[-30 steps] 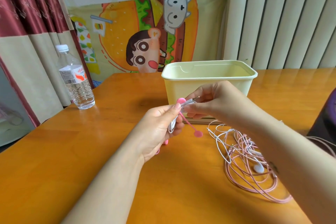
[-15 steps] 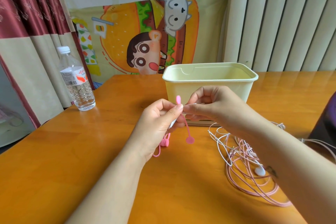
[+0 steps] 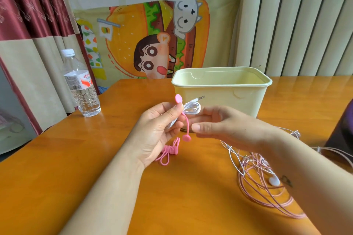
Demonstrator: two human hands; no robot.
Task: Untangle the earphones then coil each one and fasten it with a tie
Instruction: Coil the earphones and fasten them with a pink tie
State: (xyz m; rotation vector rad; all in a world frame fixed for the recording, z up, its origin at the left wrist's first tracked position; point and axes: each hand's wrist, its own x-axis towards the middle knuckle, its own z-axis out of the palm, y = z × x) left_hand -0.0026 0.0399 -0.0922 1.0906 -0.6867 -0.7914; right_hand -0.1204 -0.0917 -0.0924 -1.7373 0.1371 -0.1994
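Two bare forearms. Left hand (image 3: pixel 156 129), right hand (image 3: pixel 225 126): nails short. Right forearm bears one small dark mark (image 3: pixel 286 181) (tattoo, shape unclear) near the wrist.

White earphone (image 3: pixel 191 109) coiled into small bundle, jack poking up-right, pinched in left hand (image 3: pixel 158 129) above bench (image 3: pixel 86 158). Pink tie (image 3: pixel 186 123) across coil's middle, one round end up, other hanging, unfastened. Spare pink ties (image 3: pixel 170 150) bunched on bench below. Pink-and-white earphone tangle (image 3: pixel 265 187) loose on bench at right.

Domestic room. A polished wooden table (image 3: pixel 57 158) stands before draped curtains: maroon curtain (image 3: pixel 28 2) at far left, cream pleated curtain (image 3: pixel 305 21) at far right. A cartoon burger hanging (image 3: pixel 133 34) covers the far wall; a water bottle (image 3: pixel 81 86) and plastic tub (image 3: pixel 238 101) stand on the table.
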